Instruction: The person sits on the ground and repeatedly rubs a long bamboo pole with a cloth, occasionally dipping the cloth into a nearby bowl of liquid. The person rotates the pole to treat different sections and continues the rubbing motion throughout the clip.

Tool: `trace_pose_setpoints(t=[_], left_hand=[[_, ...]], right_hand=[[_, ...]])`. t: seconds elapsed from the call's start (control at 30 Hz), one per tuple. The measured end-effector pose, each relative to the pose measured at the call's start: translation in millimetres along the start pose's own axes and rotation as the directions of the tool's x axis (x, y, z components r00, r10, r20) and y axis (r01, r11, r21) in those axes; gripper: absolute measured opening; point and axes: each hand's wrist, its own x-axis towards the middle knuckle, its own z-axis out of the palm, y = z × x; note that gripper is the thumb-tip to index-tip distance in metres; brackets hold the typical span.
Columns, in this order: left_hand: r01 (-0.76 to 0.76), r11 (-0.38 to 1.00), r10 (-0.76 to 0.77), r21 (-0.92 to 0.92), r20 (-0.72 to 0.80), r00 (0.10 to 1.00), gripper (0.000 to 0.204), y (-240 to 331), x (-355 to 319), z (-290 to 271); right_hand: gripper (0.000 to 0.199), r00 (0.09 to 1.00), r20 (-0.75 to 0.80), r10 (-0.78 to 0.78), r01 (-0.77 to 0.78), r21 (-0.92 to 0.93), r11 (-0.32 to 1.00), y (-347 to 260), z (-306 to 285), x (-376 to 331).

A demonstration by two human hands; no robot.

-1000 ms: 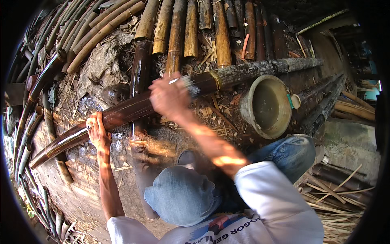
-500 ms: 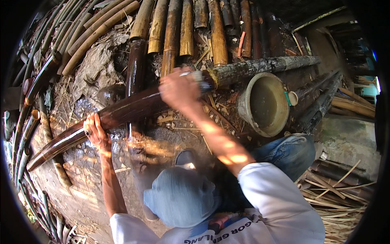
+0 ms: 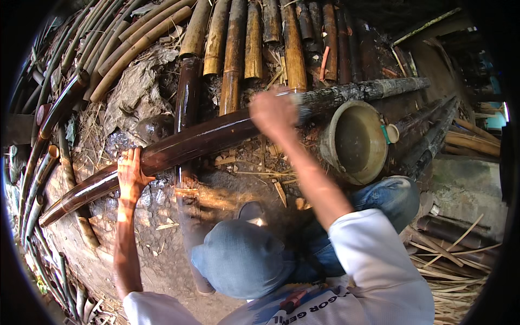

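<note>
A long, dark, wet bamboo pole slants from the lower left to the upper right, its far end grey and mottled. My left hand lies over its lower left part, fingers curled across the top and thumb out to the side. Farther right along the same pole is my right hand, closed and smeared by motion. Something pale shows at its right side, too blurred to name. Under the pole runs a dark, shiny bamboo piece, crossing it.
A grey bucket of murky water stands right of my right hand, beside a small pale cup with a green band. Several yellow-brown bamboo lengths lie beyond the pole. Curved bamboo poles are heaped at the left, bamboo strips at lower right.
My right hand has moved to the right along the pole, toward its mottled end. My left hand stays on the pole with its thumb more spread, and its forearm has swung left.
</note>
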Motion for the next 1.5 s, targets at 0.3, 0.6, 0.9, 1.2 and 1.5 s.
trace_pose_setpoints(t=[0.3, 0.6, 0.9, 1.2, 1.5], left_hand=[[0.117, 0.99, -0.099, 0.079, -0.204, 0.974, 0.11, 28, -31, 18], [0.104, 0.988, -0.014, 0.114, -0.606, 0.795, 0.074, 56, -21, 39], [0.055, 0.988, 0.073, 0.142, -0.756, 0.65, 0.053, 53, -18, 56], [0.065, 0.99, 0.043, 0.124, -0.711, 0.702, 0.062, 58, -22, 49], [0.028, 0.996, 0.021, 0.087, -0.513, 0.858, 0.086, 45, -6, 21]], right_hand=[[0.032, 0.943, -0.331, -0.02, 0.002, -0.053, 0.999, 52, 2, -13], [0.025, 0.865, -0.24, -0.44, 0.449, -0.021, 0.893, -94, 38, -29], [0.026, 0.961, -0.207, 0.184, -0.214, -0.131, 0.968, 114, -55, 38], [0.026, 0.856, -0.21, -0.472, 0.459, -0.108, 0.882, -75, 35, -22], [0.036, 0.974, -0.175, 0.141, -0.143, -0.001, 0.99, 49, -20, 19]])
